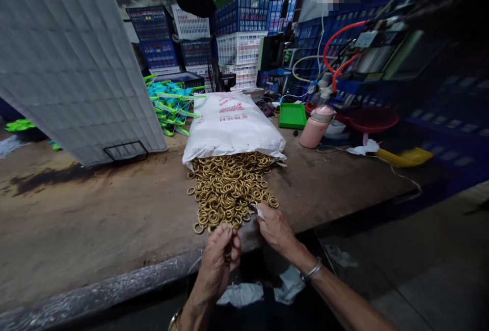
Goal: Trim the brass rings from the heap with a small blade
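A heap of small brass-coloured rings (229, 188) spills from the open mouth of a white sack (232, 128) lying on the worn wooden bench. My left hand (217, 259) is closed at the near edge of the heap, its fingers curled around a few rings. My right hand (275, 228) is beside it on the right, pinching a small white-tipped object (260, 212) against the rings at the heap's near right corner. A metal bracelet sits on my right wrist.
A large grey ribbed panel (72, 61) leans at the left. Turquoise and green plastic parts (171, 104) lie behind it. A green tray (292, 115), a pink bottle (317, 126), a red basin (372, 118) and a yellow scoop (407, 157) stand right. Stacked crates (239, 48) and another person fill the back.
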Demonstrator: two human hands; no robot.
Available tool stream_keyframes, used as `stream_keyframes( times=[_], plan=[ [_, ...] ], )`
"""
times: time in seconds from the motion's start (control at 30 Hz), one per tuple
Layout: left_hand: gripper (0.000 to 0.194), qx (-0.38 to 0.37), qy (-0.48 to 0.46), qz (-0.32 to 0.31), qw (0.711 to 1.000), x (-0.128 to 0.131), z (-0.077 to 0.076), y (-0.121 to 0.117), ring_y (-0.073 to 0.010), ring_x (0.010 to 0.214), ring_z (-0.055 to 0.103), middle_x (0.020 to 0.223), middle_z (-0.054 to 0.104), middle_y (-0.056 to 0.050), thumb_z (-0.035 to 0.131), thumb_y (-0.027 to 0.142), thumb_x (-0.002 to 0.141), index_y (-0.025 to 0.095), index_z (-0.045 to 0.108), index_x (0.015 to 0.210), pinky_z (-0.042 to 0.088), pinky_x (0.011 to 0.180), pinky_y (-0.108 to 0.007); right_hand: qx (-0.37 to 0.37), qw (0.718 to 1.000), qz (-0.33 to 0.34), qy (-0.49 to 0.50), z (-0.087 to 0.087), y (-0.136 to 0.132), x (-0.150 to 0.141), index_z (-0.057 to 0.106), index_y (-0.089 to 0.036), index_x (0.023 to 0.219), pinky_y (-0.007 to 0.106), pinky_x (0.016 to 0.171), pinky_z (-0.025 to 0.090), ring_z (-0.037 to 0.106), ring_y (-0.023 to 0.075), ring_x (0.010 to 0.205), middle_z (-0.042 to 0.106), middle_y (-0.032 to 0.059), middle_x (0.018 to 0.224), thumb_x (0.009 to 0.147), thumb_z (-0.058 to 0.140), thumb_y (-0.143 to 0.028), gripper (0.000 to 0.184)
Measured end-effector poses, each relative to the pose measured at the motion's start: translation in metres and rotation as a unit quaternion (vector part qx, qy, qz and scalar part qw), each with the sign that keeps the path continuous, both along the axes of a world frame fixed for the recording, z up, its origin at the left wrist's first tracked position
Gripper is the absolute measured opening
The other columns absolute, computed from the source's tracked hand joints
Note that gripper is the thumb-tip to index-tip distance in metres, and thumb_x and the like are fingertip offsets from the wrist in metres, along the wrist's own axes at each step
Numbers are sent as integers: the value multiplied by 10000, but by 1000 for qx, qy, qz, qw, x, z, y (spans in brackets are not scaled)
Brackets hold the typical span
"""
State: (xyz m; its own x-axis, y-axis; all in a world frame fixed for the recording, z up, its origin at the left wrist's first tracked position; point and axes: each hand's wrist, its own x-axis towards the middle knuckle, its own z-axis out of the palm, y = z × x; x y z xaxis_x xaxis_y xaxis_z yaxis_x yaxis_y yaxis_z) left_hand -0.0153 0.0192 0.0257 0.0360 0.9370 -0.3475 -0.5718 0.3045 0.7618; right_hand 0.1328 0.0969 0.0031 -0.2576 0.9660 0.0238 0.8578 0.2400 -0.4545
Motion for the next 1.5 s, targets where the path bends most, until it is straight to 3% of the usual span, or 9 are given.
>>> stream_keyframes(
  times=[0.2, 0.33, 0.53, 0.7, 0.9, 1.1, 1.33, 1.5],
  plan=[
    [257, 11, -32, 15, 999, -5, -8, 0, -64, 521, 465, 760, 588, -31, 604, 377, 746, 138, 518, 780, 294, 358, -140, 30, 999, -34, 9, -9, 5, -4, 507, -187, 813, 230, 561, 271, 538, 143, 642, 603, 26, 713, 801, 451, -186, 57],
    [252, 18, -29, 8, 999, -5, -7, -1, -81, 547, 483, 785, 602, -64, 614, 356, 737, 118, 533, 764, 324, 357, -150, 41, 999, -34, -5, -11, 8, -9, 507, -200, 913, 233, 576, 282, 575, 158, 716, 635, 33, 806, 822, 462, -252, 114],
    [198, -3, -46, 8, 999, -4, -2, -1, -81, 518, 485, 753, 604, -46, 586, 322, 752, 145, 498, 765, 327, 360, -153, 36, 997, -17, -64, -8, 11, -13, 526, -210, 913, 246, 561, 262, 584, 161, 720, 648, 37, 830, 799, 450, -180, 140],
    [183, 1, -59, 5, 998, -4, -3, 0, -84, 499, 487, 711, 599, -29, 578, 315, 739, 159, 492, 783, 311, 341, -146, 42, 998, -6, -53, -8, 10, -9, 541, -206, 875, 240, 549, 253, 562, 145, 669, 642, 32, 781, 774, 431, -131, 167],
    [158, -19, -78, 1, 997, -5, -9, 2, -95, 497, 508, 681, 606, -30, 584, 285, 715, 165, 495, 766, 326, 337, -146, 38, 995, 17, 94, -18, 10, -2, 528, -201, 793, 221, 564, 304, 512, 132, 625, 589, 12, 693, 797, 415, -202, 113],
    [214, -46, -92, 3, 995, -6, -7, 4, -100, 473, 517, 635, 601, -17, 619, 285, 668, 163, 543, 827, 329, 331, -149, -8, 960, 19, 280, -17, 0, -10, 469, -193, 678, 213, 563, 352, 441, 108, 579, 485, -22, 619, 841, 357, -362, 259],
    [300, -52, -98, 18, 994, -7, -7, 7, -88, 508, 503, 629, 577, -16, 640, 405, 675, 139, 517, 613, 325, 347, -147, -140, 912, 18, 386, 2, -16, -22, 495, -183, 702, 202, 464, 303, 349, 86, 474, 375, -70, 490, 802, 425, -356, 212],
    [292, -24, -30, 51, 998, -5, -13, 6, -81, 512, 497, 639, 572, 7, 700, 372, 638, 147, 522, 693, 323, 357, -143, -173, 892, 29, 416, 4, -21, -25, 482, -178, 703, 201, 445, 283, 312, 75, 458, 350, -75, 499, 809, 427, -382, 237]
  ],
)
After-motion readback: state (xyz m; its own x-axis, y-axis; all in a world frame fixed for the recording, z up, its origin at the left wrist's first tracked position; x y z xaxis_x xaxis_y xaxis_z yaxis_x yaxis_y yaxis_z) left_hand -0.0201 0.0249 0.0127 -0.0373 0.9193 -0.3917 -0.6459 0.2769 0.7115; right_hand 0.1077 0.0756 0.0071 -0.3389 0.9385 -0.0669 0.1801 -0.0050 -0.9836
